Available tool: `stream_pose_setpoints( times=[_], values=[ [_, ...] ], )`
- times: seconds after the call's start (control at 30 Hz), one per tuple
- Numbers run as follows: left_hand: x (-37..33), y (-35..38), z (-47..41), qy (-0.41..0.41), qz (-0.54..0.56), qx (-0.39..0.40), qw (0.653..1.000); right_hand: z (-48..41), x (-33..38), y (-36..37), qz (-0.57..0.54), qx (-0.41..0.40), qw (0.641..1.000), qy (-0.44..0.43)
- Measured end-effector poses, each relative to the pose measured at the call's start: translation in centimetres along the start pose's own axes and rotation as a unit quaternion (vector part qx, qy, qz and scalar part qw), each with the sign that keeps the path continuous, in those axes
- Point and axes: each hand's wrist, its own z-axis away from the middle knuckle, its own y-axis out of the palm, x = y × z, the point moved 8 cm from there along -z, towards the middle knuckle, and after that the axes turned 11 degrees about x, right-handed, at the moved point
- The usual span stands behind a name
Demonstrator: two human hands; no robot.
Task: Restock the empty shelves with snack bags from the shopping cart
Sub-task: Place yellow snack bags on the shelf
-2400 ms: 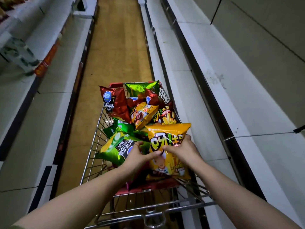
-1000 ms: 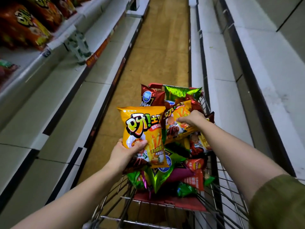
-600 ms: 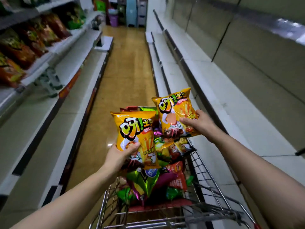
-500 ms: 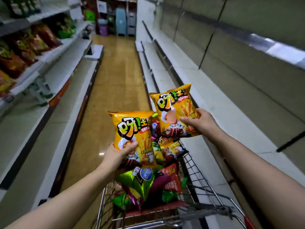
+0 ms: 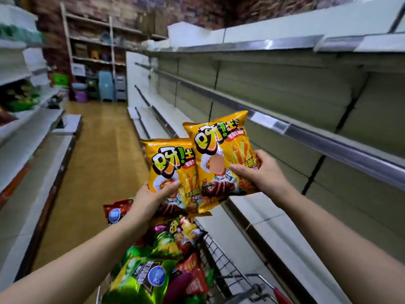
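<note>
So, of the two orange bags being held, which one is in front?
The right bag, held by the right hand: it sits higher and its edge covers part of the left bag in the left hand.

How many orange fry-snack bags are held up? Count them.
2. The left bag is in the left hand above the shopping cart; the right bag, overlapping its edge, is in the right hand. More may hide in the cart.
</note>
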Motion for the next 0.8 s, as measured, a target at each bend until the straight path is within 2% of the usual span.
stream_pose_setpoints(
  times=[0.27,0.43,0.53,0.7,0.8],
  values=[
    [-9.3,11.4,-2.9,0.111,0.019,0.131,0.985,9.1,4.1,-11.1,-0.005,-0.121,0.993,-0.007],
    [-13.3,19.9,-4.2,0.117,-0.007,0.218,0.969,16.1,5.8,-18.1,0.025,-0.216,0.976,0.017],
    [-14.5,26.2,-3.9,0.106,-0.021,0.287,0.952,19.4,5.9,-21.6,0.018,-0.258,0.966,0.034],
    [-14.9,34.5,-3.7,0.004,-0.040,0.389,0.920,22.4,5.2,-25.2,-0.016,-0.276,0.959,0.065],
    [-15.6,37.8,-4.7,-0.013,-0.058,0.404,0.913,22.9,4.9,-26.6,-0.037,-0.269,0.959,0.083]
  ],
)
